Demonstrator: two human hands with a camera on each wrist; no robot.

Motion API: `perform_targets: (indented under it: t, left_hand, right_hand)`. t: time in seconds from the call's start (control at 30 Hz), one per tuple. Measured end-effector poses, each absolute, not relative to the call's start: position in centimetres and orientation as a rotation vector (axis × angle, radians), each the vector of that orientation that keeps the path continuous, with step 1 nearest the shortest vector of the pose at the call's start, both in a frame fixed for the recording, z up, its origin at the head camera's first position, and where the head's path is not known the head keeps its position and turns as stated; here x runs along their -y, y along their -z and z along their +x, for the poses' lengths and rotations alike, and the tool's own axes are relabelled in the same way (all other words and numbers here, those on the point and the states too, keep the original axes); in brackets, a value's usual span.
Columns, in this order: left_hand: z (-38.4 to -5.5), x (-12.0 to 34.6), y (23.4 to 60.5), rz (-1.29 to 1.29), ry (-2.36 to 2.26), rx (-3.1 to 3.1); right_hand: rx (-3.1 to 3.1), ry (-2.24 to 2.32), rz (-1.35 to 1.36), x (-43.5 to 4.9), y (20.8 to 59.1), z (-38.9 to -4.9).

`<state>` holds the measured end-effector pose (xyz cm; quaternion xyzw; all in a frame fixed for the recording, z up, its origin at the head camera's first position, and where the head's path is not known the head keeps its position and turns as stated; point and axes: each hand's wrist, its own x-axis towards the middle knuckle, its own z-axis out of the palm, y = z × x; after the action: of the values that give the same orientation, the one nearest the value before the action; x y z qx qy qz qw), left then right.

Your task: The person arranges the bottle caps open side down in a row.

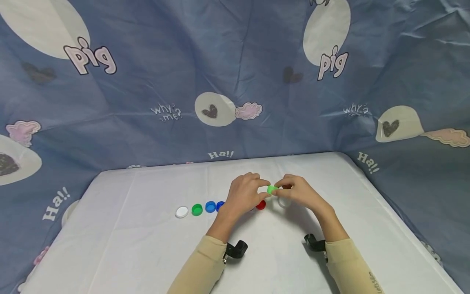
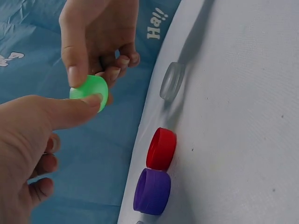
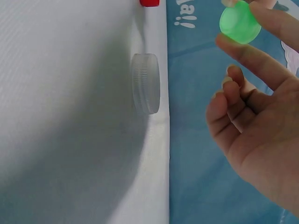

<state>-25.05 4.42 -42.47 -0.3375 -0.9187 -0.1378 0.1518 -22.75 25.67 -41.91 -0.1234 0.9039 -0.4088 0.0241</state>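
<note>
Both hands hold one light green bottle cap (image 2: 88,88) above the table, near the right end of a row of caps. My left hand (image 1: 244,194) pinches it between thumb and fingertips from the left. From the other side my right hand (image 1: 302,192) grips the cap with thumb and index finger, its other fingers curled loosely. Below the hands, a clear cap (image 3: 147,84) rests on the cloth. Beside it in the row are a red cap (image 2: 161,149) and a purple cap (image 2: 152,192). The left hand partly hides the row in the head view.
Left of the hands lie a white cap (image 1: 181,212), a green cap (image 1: 197,210), a light blue cap (image 1: 210,207) and a dark blue cap (image 1: 220,205). White cloth covers the table (image 1: 147,253). Behind it hangs a printed blue curtain (image 1: 165,134).
</note>
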Motion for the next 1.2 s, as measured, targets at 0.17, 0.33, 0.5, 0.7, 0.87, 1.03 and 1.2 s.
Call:
perform_targets:
  t: [0.17, 0.33, 0.5, 0.7, 0.87, 1.03, 1.2]
  left_hand:
    - [-24.9, -4.4, 42.5, -0.971, 0.365, 2.555]
    - [-24.9, -4.3, 42.6, -0.995, 0.337, 2.489]
    - [-24.9, -4.3, 42.8, -1.012, 0.312, 2.475]
    - [-25.0, -4.2, 42.9, -1.019, 0.302, 2.493]
    - [-25.2, -4.2, 43.1, -1.009, 0.315, 2.500]
    - [-25.4, -4.2, 43.5, -0.982, 0.370, 2.543]
    - [-25.4, -4.0, 43.9, -0.901, 0.455, 2.645]
  right_hand:
    - [-2.698, 1.330, -0.329, -26.1, 41.8, -22.8]
    - [-2.647, 1.316, -0.302, -26.3, 41.8, -22.9]
    - [-2.641, 1.297, -0.301, -26.2, 41.8, -22.8]
    - [-2.660, 1.303, -0.291, -26.1, 41.7, -22.8]
    - [-2.708, 1.301, -0.312, -26.1, 41.9, -22.8]
    - [-2.757, 1.291, -0.337, -25.9, 42.2, -23.0]
    - [-2.798, 1.297, -0.380, -25.6, 42.4, -23.1]
